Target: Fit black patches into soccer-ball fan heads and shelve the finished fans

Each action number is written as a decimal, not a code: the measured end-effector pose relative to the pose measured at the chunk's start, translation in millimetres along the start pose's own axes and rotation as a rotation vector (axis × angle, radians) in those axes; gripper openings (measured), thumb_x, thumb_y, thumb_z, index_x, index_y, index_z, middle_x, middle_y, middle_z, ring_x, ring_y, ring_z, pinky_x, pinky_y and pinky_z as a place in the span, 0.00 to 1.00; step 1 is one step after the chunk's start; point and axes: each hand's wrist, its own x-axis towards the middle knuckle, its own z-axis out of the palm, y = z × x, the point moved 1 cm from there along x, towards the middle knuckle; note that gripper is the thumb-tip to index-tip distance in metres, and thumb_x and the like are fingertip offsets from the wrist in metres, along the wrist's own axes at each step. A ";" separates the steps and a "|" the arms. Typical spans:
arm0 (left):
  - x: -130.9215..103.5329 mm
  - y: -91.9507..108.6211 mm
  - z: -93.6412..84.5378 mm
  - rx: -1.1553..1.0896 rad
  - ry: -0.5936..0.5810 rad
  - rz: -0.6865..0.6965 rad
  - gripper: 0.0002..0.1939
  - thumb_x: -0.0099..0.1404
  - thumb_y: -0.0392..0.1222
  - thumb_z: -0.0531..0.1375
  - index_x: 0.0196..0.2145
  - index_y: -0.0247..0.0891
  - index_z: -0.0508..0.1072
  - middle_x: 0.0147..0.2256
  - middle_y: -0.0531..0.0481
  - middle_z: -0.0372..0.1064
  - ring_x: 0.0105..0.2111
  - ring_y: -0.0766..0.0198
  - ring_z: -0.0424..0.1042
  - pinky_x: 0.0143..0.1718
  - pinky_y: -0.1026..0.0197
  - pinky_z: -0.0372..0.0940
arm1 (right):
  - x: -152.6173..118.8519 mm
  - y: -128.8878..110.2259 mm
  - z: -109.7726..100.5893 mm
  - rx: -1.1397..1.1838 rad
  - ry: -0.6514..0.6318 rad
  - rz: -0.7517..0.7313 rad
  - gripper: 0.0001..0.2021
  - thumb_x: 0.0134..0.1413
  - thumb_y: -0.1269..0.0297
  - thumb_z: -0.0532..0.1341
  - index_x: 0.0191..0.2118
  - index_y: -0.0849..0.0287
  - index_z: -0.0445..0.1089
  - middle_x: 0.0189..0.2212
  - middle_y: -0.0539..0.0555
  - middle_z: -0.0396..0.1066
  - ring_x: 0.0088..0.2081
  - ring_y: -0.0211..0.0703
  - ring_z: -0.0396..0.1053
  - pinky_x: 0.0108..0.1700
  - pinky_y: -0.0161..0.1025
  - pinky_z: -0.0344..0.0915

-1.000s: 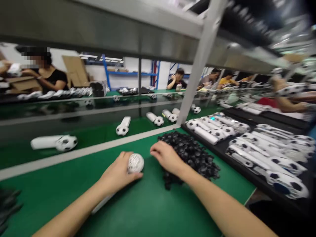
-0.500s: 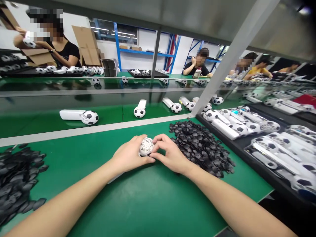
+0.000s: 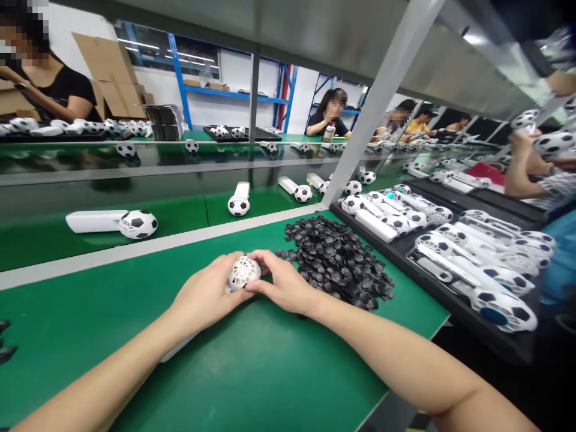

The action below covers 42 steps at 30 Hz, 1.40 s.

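A white football-shaped piece [image 3: 243, 273] with an open lattice face sits between my hands, above the green work surface [image 3: 252, 366]. My left hand [image 3: 209, 289] is wrapped round its left side, and a white handle shows below that wrist. On the piece's right side rest the thumb and fingers of my right hand [image 3: 284, 283], curved round its edge. Whether those fingertips pinch a small part is hidden. Just right of this hand lies a heap of black pieces [image 3: 342, 261].
A black tray [image 3: 405, 255] at the right holds several white football-headed units. More units, one of them a long-handled one [image 3: 112, 223], lie on the green belt [image 3: 193, 207] ahead. A slanted metal post [image 3: 373, 108] rises beyond the heap. People sit across the line and at the right.
The view has swung right, so the scene sits further left and a person's hands show at the right edge. My right hand's fingers now lie closer round the lattice piece.
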 end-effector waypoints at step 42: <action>-5.7 2.6 -6.0 0.118 0.027 0.152 0.28 0.53 0.62 0.56 0.46 0.41 0.65 0.41 0.47 0.68 0.41 0.50 0.64 0.46 0.47 0.54 | -5.0 -12.5 -12.1 -0.327 -0.048 -0.342 0.06 0.57 0.70 0.56 0.37 0.55 0.70 0.33 0.51 0.66 0.36 0.39 0.62 0.41 0.40 0.58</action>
